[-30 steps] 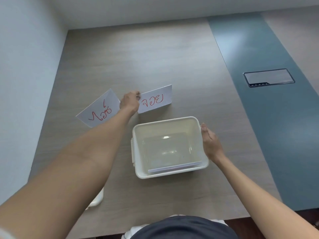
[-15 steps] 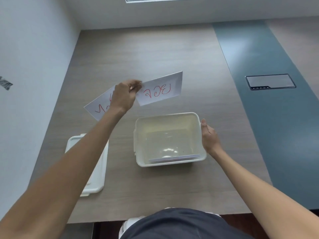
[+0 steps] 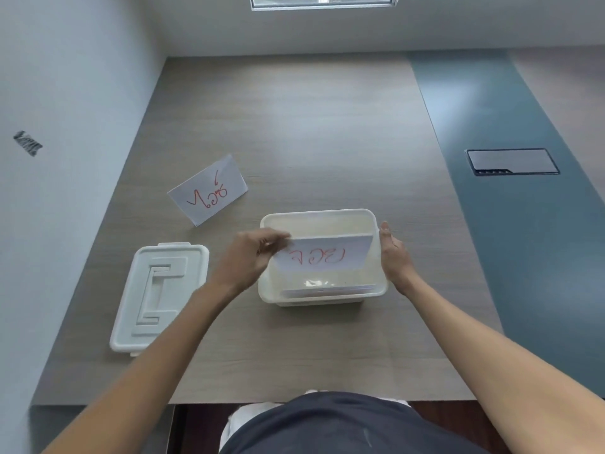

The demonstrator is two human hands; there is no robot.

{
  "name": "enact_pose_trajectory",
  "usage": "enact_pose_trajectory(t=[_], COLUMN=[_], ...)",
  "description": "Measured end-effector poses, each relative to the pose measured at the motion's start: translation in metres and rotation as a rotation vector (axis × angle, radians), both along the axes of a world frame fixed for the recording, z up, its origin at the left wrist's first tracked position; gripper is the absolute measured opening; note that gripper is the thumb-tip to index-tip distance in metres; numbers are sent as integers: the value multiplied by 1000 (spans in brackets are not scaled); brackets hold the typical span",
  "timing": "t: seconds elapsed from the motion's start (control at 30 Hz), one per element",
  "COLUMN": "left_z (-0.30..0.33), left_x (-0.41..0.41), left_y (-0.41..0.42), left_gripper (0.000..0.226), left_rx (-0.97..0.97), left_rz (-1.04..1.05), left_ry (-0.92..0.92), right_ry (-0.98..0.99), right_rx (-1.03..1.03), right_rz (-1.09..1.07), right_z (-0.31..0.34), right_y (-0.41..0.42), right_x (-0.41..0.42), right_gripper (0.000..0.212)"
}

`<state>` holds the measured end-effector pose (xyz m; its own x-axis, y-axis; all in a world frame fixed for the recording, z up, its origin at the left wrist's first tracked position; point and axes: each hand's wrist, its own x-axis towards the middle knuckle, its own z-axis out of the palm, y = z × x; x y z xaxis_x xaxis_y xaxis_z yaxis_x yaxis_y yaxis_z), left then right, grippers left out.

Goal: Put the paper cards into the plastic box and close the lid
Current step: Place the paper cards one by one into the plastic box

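The white plastic box (image 3: 314, 216) stands open in the middle of the table. My left hand (image 3: 252, 257) pinches the left edge of a white paper card with red writing (image 3: 322, 255), holding it upright over the box's opening. My right hand (image 3: 393, 253) rests flat against the box's right wall, fingers extended. A second card with red writing (image 3: 208, 190) lies on the table beyond and left of the box. At least one more card (image 3: 327, 291) lies inside the box against its near wall. The white lid (image 3: 157, 294) lies flat on the table left of the box.
A wall runs along the table's left side. A blue strip (image 3: 523, 240) covers the table's right part, with a dark recessed panel (image 3: 512, 161) in it. The table's near edge is just in front of my body.
My left hand lifted the card off the table, carried it toward me and brought it down over the open box. The right hand stayed on the box's right side.
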<state>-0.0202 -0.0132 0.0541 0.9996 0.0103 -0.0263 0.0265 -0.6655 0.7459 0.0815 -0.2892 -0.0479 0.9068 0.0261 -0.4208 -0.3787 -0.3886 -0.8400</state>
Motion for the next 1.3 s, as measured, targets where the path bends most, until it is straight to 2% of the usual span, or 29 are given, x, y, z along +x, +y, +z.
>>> enact_pose_trajectory(t=[0.2, 0.37, 0.43, 0.57, 0.63, 0.7, 0.77, 0.83, 0.93, 1.07, 1.2, 1.3], left_z=[-36, -42, -37, -25, -23, -25, -28, -35, -49, -66, -80, -81], left_x=[-17, -12, -8, 14, 33, 55, 78, 94, 108, 112, 108, 109], left_y=[-13, -15, -14, 5, 30, 58, 87, 113, 148, 172, 179, 184], left_gripper=[26, 30, 29, 23, 23, 28, 32, 38, 46, 41, 40, 31], left_rx=[77, 129, 83, -46, 22, 154, 281, 389, 487, 485, 502, 416], left_rz=[-124, -287, -295, -125, 23, 211, 405, 515, 590, 610, 587, 594], left_ry=[170, 433, 430, 55, -129, -239, -215, -132, 61, 329, 275, 241], right_ry=[13, 24, 23, 26, 26, 30, 28, 20, 26, 18, 11, 1], right_rx=[42, 34, 10, 6, 0, -8, -12, -19, -21, -4, 21, 26], right_rz=[43, 36, 23, -12, -27, -34, -32, -25, -32, -38, -36, -32], right_z=[3, 3, 4, 5, 5, 3, 2, 3, 1, -1, 0, 0], right_y=[-2, -2, -2, 0, 2, 1, 0, -2, -2, 0, 1, 2], right_x=[1, 0, -1, -1, -1, -1, 0, 0, 2, 1, 1, 1], right_gripper=[68, 68, 67, 61, 61, 64, 63, 61, 66, 66, 63, 61])
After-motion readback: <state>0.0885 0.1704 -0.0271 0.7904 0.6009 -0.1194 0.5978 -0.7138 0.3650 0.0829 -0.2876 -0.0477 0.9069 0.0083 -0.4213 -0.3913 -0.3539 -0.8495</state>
